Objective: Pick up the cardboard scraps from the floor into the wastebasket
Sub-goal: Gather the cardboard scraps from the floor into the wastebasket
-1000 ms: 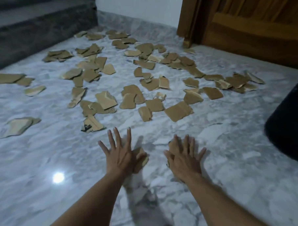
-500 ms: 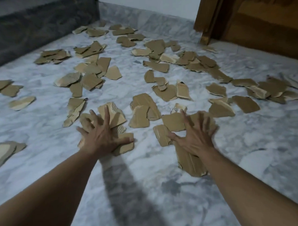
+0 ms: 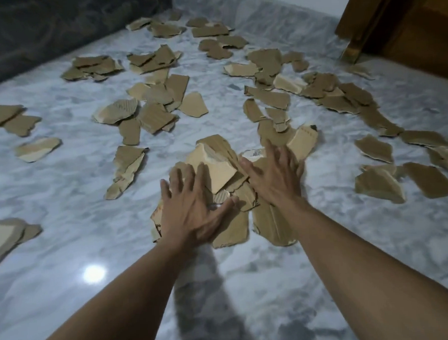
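Observation:
Several torn brown cardboard scraps (image 3: 153, 113) lie scattered over the grey marble floor (image 3: 67, 253). In the middle, a small heap of scraps (image 3: 217, 167) is bunched up between my hands. My left hand (image 3: 194, 212) lies flat on the heap's near left side with its fingers spread. On the right side, my right hand (image 3: 274, 178) presses against the heap, fingers also apart. Neither hand has its fingers closed around a piece. More scraps stick out from under both palms. The wastebasket is out of view.
A dark stone step (image 3: 45, 31) runs along the far left. A wooden door and frame (image 3: 403, 20) stand at the far right. Scraps spread left (image 3: 37, 149), right (image 3: 377, 183) and toward the far wall.
Both hands slid forward across the floor, pushing scraps ahead of them, then moved toward each other. The loose pieces between them are now bunched into a heap. The view has shifted forward and the black bin has left it.

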A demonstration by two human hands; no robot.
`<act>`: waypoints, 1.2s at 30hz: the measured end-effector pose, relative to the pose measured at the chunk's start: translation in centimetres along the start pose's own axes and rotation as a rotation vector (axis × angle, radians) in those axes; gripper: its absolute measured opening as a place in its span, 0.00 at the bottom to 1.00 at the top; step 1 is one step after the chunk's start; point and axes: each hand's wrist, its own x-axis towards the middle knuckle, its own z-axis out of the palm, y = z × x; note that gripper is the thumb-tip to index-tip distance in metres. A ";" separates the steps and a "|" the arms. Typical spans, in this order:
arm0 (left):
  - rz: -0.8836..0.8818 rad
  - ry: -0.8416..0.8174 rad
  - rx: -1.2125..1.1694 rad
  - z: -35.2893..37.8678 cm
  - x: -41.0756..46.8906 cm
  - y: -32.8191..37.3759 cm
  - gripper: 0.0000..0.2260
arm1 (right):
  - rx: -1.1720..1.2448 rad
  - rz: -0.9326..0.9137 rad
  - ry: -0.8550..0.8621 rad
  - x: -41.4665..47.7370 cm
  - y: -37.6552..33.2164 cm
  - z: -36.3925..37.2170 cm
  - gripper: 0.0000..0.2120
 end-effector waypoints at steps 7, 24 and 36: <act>-0.077 0.104 -0.009 -0.4 0.0 -0.1 0.24 | -0.026 -0.121 -0.165 1.8 -4.5 -0.5 0.39; -0.404 0.140 -0.057 -1.5 -0.6 0.5 0.36 | 0.375 0.095 -0.301 0.0 -7.3 -2.0 0.50; -0.547 -0.361 -1.168 -8.8 -1.3 2.8 0.13 | 0.933 0.177 -0.194 -7.4 -3.1 -7.1 0.25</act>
